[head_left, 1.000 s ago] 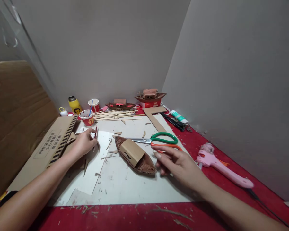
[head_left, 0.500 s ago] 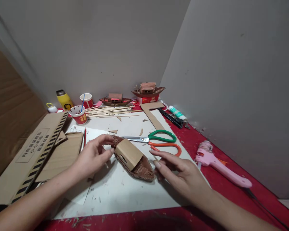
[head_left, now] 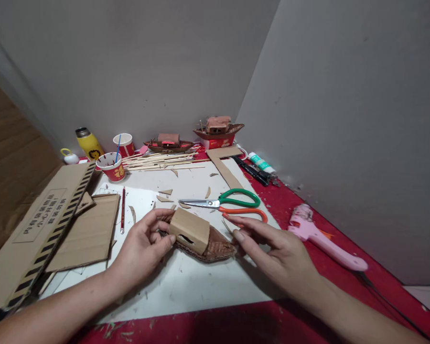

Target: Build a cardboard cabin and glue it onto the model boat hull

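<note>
A small brown model boat (head_left: 220,246) sits above the white sheet, its near end pointing right. On its hull rests a plain folded cardboard cabin (head_left: 191,227) with a dark slot cut in the near side. My left hand (head_left: 139,246) grips the boat's left end, thumb at the cabin's lower corner and fingers behind. Close to the boat's right tip, my right hand (head_left: 277,251) pinches a thin pale strip (head_left: 228,226) between thumb and forefinger. Its other fingers are partly hidden. Just behind lie green-and-orange scissors (head_left: 208,204).
A pink glue gun (head_left: 329,246) lies to the right on the red tabletop (head_left: 283,200). Flat cardboard (head_left: 88,234) and a pencil (head_left: 123,210) are at left. Paper cups (head_left: 111,167), thin sticks (head_left: 157,160) and two finished model boats (head_left: 218,128) stand at the back.
The boat has turned, its right tip swinging up and to the right. My left hand has closed further round its left end. The view has shifted slightly.
</note>
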The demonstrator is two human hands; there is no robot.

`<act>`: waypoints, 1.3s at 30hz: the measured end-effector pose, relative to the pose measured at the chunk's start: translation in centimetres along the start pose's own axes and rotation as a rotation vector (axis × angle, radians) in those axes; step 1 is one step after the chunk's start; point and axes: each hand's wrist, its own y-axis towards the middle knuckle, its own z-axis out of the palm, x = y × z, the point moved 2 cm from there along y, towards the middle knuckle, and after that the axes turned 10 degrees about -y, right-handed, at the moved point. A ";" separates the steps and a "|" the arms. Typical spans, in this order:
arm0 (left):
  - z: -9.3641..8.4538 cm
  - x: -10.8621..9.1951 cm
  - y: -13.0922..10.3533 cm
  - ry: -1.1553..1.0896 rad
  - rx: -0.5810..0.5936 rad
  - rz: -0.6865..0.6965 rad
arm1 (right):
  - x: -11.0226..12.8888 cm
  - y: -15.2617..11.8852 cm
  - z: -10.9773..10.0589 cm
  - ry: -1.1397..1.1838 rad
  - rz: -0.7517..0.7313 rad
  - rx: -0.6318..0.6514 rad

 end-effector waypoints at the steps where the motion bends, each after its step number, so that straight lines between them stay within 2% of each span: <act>1: 0.2 0.1 -0.3 -0.020 -0.004 -0.011 | -0.1 0.0 0.0 -0.016 -0.005 -0.010; 6: 1.0 0.6 -1.1 -0.108 0.023 -0.056 | -0.4 0.0 0.0 -0.051 -0.032 -0.032; 15: 1.6 0.7 -1.1 -0.197 0.082 -0.116 | 0.5 -0.2 -0.3 -0.132 -0.106 -0.087; 20: 1.8 0.9 -1.1 -0.202 0.065 -0.092 | 1.9 -1.4 -0.6 -0.222 -0.232 -0.150; 26: 2.4 0.8 -1.6 -0.212 0.009 -0.074 | 4.5 -4.5 1.0 -0.182 -0.558 0.069; 28: 2.5 0.8 -1.7 -0.227 0.003 -0.085 | 4.8 -4.8 1.8 -0.220 -0.586 0.166; 30: 2.6 0.9 -1.8 -0.244 -0.005 -0.097 | 4.8 -4.7 2.5 -0.296 -0.551 0.244; 39: 2.7 1.6 -1.9 -0.239 0.012 -0.134 | 4.9 -4.2 3.5 -0.498 -0.561 0.217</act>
